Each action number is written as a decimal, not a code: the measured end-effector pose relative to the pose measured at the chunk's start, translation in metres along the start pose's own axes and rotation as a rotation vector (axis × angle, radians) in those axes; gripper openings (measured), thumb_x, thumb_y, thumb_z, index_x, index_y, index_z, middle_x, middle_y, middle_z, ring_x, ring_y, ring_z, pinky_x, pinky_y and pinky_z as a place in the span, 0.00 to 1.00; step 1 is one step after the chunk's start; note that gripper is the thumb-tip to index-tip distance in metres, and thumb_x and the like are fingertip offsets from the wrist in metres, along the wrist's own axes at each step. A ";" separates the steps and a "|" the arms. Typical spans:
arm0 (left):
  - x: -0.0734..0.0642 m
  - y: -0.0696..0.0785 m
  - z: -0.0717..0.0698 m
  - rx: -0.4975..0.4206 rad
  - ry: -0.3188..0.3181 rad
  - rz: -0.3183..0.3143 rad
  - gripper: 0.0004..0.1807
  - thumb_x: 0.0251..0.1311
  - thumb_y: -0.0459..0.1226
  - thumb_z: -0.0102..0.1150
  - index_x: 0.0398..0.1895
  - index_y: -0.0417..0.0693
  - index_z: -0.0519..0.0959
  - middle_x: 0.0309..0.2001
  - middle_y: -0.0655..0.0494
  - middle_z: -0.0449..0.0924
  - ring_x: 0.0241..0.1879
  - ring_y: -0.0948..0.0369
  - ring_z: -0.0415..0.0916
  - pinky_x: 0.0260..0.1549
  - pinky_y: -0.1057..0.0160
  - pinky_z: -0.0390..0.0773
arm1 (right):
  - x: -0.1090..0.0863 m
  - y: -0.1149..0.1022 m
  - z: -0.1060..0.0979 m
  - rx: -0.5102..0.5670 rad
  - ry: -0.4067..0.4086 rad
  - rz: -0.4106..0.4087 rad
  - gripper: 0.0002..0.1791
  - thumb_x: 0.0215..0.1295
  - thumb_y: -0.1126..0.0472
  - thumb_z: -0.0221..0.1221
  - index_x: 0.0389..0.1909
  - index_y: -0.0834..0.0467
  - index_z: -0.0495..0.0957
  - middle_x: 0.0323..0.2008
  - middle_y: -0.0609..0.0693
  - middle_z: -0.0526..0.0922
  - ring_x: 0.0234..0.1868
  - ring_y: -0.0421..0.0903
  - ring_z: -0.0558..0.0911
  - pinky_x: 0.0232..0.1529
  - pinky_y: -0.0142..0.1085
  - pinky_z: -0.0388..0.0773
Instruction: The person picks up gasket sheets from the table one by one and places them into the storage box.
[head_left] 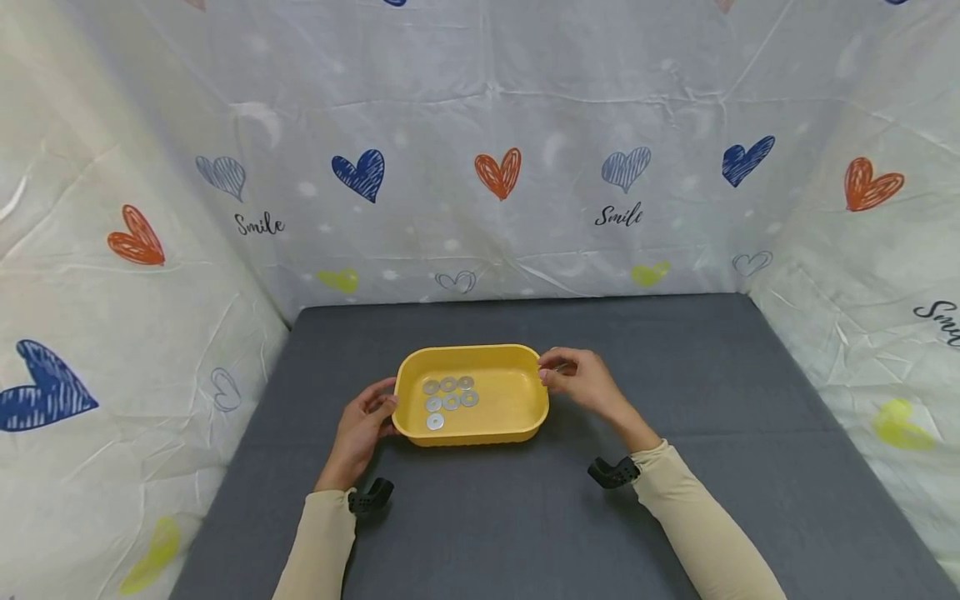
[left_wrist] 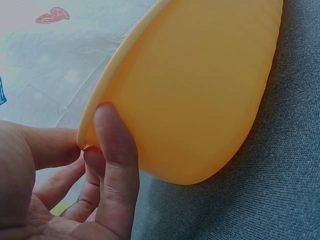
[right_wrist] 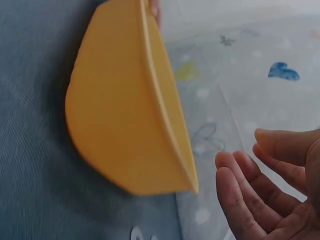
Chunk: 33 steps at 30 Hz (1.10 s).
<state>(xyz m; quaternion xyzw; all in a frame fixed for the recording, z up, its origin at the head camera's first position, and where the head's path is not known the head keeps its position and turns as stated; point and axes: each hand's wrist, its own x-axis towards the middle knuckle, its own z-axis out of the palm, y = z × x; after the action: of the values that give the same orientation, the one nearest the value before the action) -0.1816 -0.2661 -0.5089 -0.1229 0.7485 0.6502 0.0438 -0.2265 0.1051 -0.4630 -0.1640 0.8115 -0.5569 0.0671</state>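
A yellow oblong plastic tray (head_left: 510, 404) with rounded corners sits on the grey table, several flat metal washers (head_left: 430, 405) lying in rows in its left half. At the tray's left end my left hand (head_left: 360, 429) grips the rim. The left wrist view shows the thumb at the rim and a finger (left_wrist: 116, 140) against the outer wall. My right hand (head_left: 581, 379) is beside the right end. In the right wrist view its loosely bent fingers (right_wrist: 232, 200) stand apart from the tray wall (right_wrist: 110, 105), with nothing visible between them and the thumb.
Grey cloth covers the table (head_left: 480, 525). A white curtain (head_left: 555, 75) printed with hearts and "Smile" closes off the back and both sides. A black wrist strap (head_left: 371, 497) is on the left wrist, and a similar black strap (head_left: 613, 472) is on the right.
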 end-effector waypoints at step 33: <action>0.000 -0.002 0.000 0.006 0.003 0.005 0.24 0.72 0.42 0.53 0.69 0.55 0.68 0.53 0.47 0.74 0.39 0.58 0.78 0.35 0.63 0.83 | 0.043 0.066 -0.029 -0.327 0.155 0.116 0.20 0.63 0.56 0.66 0.56 0.55 0.81 0.50 0.58 0.82 0.46 0.53 0.78 0.44 0.44 0.76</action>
<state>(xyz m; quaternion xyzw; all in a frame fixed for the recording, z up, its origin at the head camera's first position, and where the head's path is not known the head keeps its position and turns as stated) -0.1805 -0.2665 -0.5112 -0.1217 0.7508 0.6480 0.0413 -0.2874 0.1372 -0.5101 -0.0825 0.9019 -0.4239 0.0088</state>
